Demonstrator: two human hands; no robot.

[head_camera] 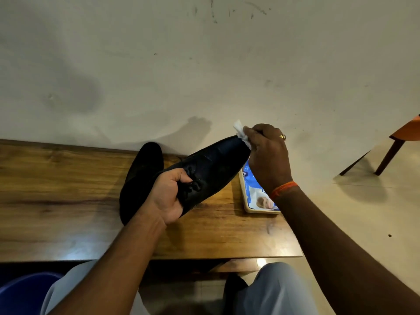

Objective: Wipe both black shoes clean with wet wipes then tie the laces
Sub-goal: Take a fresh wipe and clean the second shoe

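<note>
My left hand [169, 196] grips a black lace-up shoe [213, 169] around its heel and opening, holding it tilted above the table with its toe pointing up and to the right. Its laces [193, 183] lie loose beside my thumb. My right hand [268, 155] pinches a white wet wipe [242, 133] against the shoe's toe. The second black shoe [141, 176] lies on the wooden table [68, 196] just behind and left of the held one, partly hidden by it and by my left hand.
A blue wet-wipe pack on a cream tray [248, 201] sits at the table's right end, partly under my right wrist. A pale wall stands right behind the table. A wooden chair leg [388, 158] is at far right. My knees lie below the table's near edge.
</note>
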